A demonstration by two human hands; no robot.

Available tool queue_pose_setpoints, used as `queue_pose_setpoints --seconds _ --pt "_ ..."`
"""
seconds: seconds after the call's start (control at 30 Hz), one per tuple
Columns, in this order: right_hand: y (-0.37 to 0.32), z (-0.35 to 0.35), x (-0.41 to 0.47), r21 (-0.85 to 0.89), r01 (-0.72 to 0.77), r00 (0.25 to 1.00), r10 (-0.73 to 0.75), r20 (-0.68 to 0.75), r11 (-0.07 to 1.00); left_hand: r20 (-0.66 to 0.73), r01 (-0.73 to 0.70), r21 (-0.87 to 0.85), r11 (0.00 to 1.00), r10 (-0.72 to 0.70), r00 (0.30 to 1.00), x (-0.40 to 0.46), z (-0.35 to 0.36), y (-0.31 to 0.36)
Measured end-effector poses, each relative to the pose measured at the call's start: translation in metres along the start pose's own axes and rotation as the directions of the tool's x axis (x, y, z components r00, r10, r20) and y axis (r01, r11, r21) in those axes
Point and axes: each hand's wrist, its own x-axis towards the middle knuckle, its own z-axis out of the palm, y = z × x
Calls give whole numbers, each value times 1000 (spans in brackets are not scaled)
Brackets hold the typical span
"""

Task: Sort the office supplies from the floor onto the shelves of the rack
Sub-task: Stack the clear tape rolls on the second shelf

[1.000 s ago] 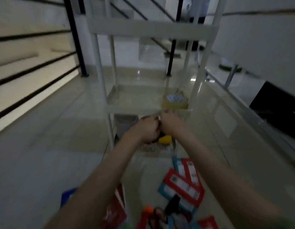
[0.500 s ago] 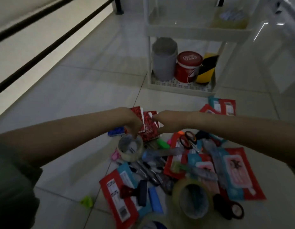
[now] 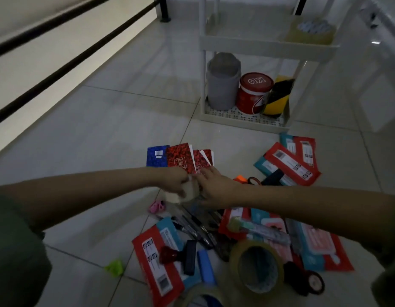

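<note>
Head view: dim room, glossy pale floor tiles (image 3: 108,120), black railing at left.
Rack: white plastic rack (image 3: 267,44) beyond the pile; grey cylinder (image 3: 222,85), red tin (image 3: 254,94) and yellow-black tape roll (image 3: 278,96) on its perforated bottom shelf.
Tape roll: small clear tape roll (image 3: 189,192) above the pile, between both hands.
Left hand (image 3: 174,182): fingers curled around the roll.
Right hand (image 3: 216,189): fingers touching the roll; grip unclear.
Pile: flat red carded packs, pens, notebooks (image 3: 181,158), large brown tape ring (image 3: 256,267).

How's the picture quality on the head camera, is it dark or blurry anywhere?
Head view: dim and underexposed overall; the hands and the pale tape roll between them are motion-smeared; a small glare spot shows on the tiles at upper right; the rack posts lean from wide-angle distortion.
</note>
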Motion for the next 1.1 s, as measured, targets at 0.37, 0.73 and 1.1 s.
queue_pose_setpoints --seconds 0.37,0.73,1.1 --pt "40 -109 -9 794 156 762 441 -475 587 -662 -228 -286 931 -20 750 -20 -118 27" --pt "65 -198 -19 649 329 258 595 -761 687 -789 -643 -600 476 -221 573 2 -189 57" --pt "104 -222 -27 656 189 394 555 -732 731 -818 -638 -575 513 -397 418 39 -228 87"
